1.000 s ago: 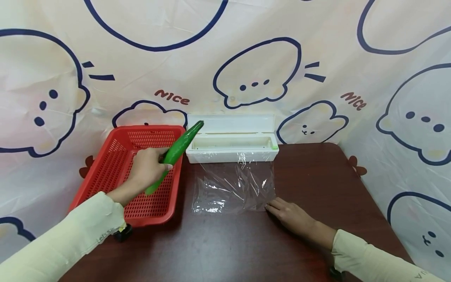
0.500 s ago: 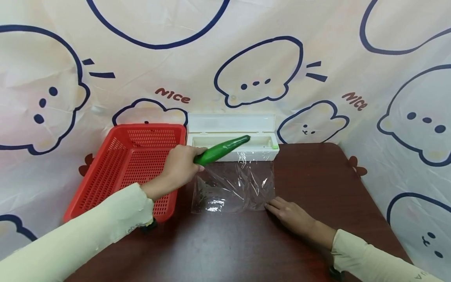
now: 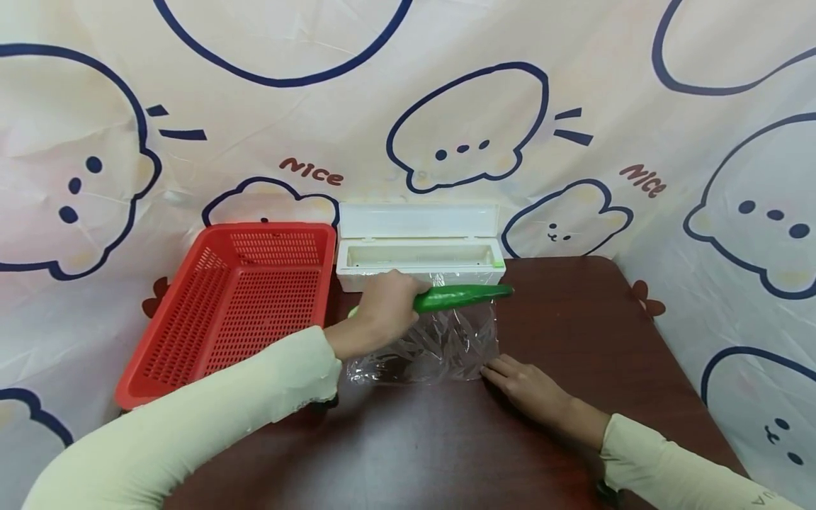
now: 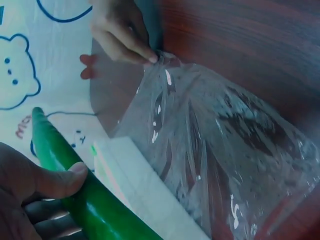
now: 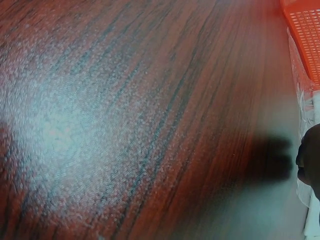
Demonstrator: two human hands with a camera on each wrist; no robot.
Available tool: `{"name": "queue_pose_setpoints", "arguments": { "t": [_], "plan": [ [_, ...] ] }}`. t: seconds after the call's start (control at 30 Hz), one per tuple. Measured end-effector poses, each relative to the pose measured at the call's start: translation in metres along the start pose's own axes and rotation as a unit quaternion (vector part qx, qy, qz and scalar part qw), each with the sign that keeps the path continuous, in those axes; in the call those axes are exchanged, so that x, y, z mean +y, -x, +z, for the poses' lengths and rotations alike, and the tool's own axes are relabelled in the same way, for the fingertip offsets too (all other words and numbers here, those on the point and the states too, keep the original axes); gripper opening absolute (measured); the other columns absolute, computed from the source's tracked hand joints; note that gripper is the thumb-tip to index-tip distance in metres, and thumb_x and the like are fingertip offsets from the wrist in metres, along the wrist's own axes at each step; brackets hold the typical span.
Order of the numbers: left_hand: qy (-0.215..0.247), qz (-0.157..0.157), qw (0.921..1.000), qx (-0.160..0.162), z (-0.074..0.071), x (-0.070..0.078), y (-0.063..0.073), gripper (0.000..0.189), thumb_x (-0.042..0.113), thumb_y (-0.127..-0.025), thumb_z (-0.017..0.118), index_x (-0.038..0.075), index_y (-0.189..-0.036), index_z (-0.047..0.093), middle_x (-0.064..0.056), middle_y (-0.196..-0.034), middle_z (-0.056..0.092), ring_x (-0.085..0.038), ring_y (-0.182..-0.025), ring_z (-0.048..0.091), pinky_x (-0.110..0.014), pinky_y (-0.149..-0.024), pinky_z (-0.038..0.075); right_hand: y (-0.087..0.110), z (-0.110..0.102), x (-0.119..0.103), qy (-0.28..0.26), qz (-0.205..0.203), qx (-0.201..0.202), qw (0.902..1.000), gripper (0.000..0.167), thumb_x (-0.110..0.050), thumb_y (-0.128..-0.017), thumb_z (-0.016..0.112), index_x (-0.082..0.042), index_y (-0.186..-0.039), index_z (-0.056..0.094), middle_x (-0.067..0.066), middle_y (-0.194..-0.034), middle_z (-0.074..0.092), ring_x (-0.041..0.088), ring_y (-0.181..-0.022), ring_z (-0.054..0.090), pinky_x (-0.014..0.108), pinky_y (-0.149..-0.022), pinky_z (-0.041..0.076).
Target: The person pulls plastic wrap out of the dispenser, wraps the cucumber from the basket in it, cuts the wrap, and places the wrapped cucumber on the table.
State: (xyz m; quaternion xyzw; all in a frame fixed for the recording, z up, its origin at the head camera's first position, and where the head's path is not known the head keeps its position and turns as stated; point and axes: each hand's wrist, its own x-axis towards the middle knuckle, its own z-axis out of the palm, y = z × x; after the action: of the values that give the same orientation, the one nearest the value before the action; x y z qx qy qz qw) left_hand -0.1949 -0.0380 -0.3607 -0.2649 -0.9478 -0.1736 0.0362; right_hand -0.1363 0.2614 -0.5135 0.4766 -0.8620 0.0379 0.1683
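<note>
A long green cucumber (image 3: 462, 296) is gripped by my left hand (image 3: 389, 308), held nearly level over a sheet of clear plastic wrap (image 3: 433, 350). In the left wrist view the thumb lies across the cucumber (image 4: 95, 200). The wrap runs from the front of a white wrap dispenser box (image 3: 421, 262), whose lid stands raised, down onto the dark table. At the wrap's near right corner, my right hand (image 3: 525, 388) pinches the edge between thumb and fingers. The left wrist view shows this right hand (image 4: 122, 35) at the gathered corner.
A red plastic basket (image 3: 321, 283) with perforated walls stands left of the box. The brown wooden table (image 3: 561, 304) ends at a cartoon-printed curtain (image 3: 357, 134) behind and at the sides.
My left hand has carried the cucumber rightward from above the red basket to over the wrap, turning it from steeply slanted to nearly level. The right hand has stayed at the wrap's corner.
</note>
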Motion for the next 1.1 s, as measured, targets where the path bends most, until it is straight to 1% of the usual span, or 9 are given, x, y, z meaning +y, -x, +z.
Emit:
{"name": "queue_pose_setpoints", "arguments": {
  "t": [0.1, 0.2, 0.33, 0.53, 0.6, 0.7, 0.9, 1.0, 1.1],
  "plan": [
    [-0.023, 0.017, 0.9996, -0.001, 0.015, 0.004, -0.003, 0.037, -0.005, -0.076, 0.075, 0.018, -0.105, 0.081, 0.000, -0.085, 0.078, -0.016, -0.069, 0.065, -0.035, -0.066, 0.056, 0.001, 0.001, 0.000, -0.001, 0.002, -0.002, 1.0000, 0.041, 0.007, -0.077, 0.077, 0.001, -0.117, 0.073, 0.012, -0.112, 0.068, 0.020, -0.100, 0.067, 0.025, -0.065, 0.059],
    [-0.031, 0.016, 0.9994, -0.005, 0.031, 0.005, -0.002, 0.038, -0.004, -0.077, 0.074, 0.017, -0.108, 0.081, 0.000, -0.087, 0.078, -0.016, -0.070, 0.066, -0.036, -0.061, 0.055, 0.001, 0.002, 0.001, -0.002, 0.001, 0.001, 1.0000, 0.039, 0.007, -0.078, 0.076, 0.001, -0.117, 0.073, 0.011, -0.111, 0.068, 0.020, -0.100, 0.067, 0.025, -0.065, 0.059],
    [-0.028, 0.007, 0.9996, -0.004, 0.048, 0.005, 0.001, 0.028, -0.005, -0.077, 0.072, 0.019, -0.089, 0.080, 0.002, -0.078, 0.073, -0.016, -0.067, 0.063, -0.038, -0.057, 0.052, 0.001, 0.002, 0.002, 0.003, -0.002, 0.006, 1.0000, 0.038, 0.006, -0.079, 0.072, 0.001, -0.117, 0.073, 0.011, -0.111, 0.068, 0.020, -0.099, 0.067, 0.026, -0.066, 0.060],
    [-0.008, 0.004, 0.9999, -0.007, 0.069, 0.009, 0.001, 0.024, -0.002, -0.075, 0.073, 0.021, -0.078, 0.075, 0.005, -0.071, 0.067, -0.017, -0.065, 0.062, -0.040, -0.057, 0.053, -0.001, -0.002, 0.003, 0.007, -0.002, 0.007, 0.9999, 0.038, 0.004, -0.080, 0.070, 0.001, -0.117, 0.073, 0.013, -0.113, 0.069, 0.023, -0.102, 0.067, 0.028, -0.066, 0.060],
    [-0.004, 0.002, 0.9999, -0.009, 0.075, 0.009, 0.002, 0.023, -0.003, -0.074, 0.072, 0.019, -0.070, 0.068, 0.004, -0.068, 0.064, -0.019, -0.064, 0.062, -0.042, -0.058, 0.053, -0.002, -0.003, 0.003, 0.007, -0.004, 0.005, 1.0000, 0.039, 0.003, -0.080, 0.069, 0.001, -0.119, 0.072, 0.014, -0.116, 0.069, 0.026, -0.106, 0.068, 0.029, -0.068, 0.061],
    [0.003, -0.004, 0.9999, -0.009, 0.084, 0.008, 0.004, 0.027, -0.006, -0.072, 0.070, 0.017, -0.063, 0.060, 0.003, -0.065, 0.061, -0.020, -0.063, 0.061, -0.043, -0.058, 0.054, -0.004, -0.003, 0.003, 0.004, -0.005, 0.004, 1.0000, 0.039, 0.003, -0.080, 0.068, 0.001, -0.119, 0.072, 0.014, -0.118, 0.069, 0.028, -0.110, 0.068, 0.030, -0.069, 0.061],
    [0.001, -0.008, 1.0000, -0.006, 0.099, 0.003, 0.006, 0.030, -0.008, -0.070, 0.070, 0.018, -0.062, 0.058, 0.003, -0.067, 0.062, -0.020, -0.065, 0.062, -0.041, -0.056, 0.053, -0.006, -0.006, 0.002, 0.002, -0.003, 0.004, 1.0000, 0.035, 0.002, -0.083, 0.066, 0.000, -0.117, 0.073, 0.012, -0.116, 0.069, 0.026, -0.108, 0.068, 0.030, -0.070, 0.061],
    [-0.002, -0.012, 0.9999, -0.010, 0.103, 0.002, 0.007, 0.034, -0.007, -0.069, 0.070, 0.019, -0.059, 0.049, 0.002, -0.066, 0.061, -0.021, -0.065, 0.063, -0.042, -0.055, 0.052, -0.005, -0.005, 0.002, 0.000, -0.002, 0.002, 1.0000, 0.035, 0.002, -0.082, 0.067, 0.000, -0.117, 0.073, 0.013, -0.116, 0.068, 0.027, -0.109, 0.068, 0.030, -0.070, 0.061],
    [0.002, -0.017, 0.9997, -0.017, 0.106, 0.001, 0.008, 0.036, -0.007, -0.069, 0.069, 0.019, -0.058, 0.047, 0.001, -0.066, 0.062, -0.021, -0.065, 0.063, -0.042, -0.056, 0.052, -0.005, -0.005, 0.002, -0.003, -0.001, 0.002, 1.0000, 0.034, 0.001, -0.084, 0.065, 0.000, -0.117, 0.073, 0.013, -0.117, 0.068, 0.028, -0.110, 0.068, 0.030, -0.069, 0.061]
  ]
}}
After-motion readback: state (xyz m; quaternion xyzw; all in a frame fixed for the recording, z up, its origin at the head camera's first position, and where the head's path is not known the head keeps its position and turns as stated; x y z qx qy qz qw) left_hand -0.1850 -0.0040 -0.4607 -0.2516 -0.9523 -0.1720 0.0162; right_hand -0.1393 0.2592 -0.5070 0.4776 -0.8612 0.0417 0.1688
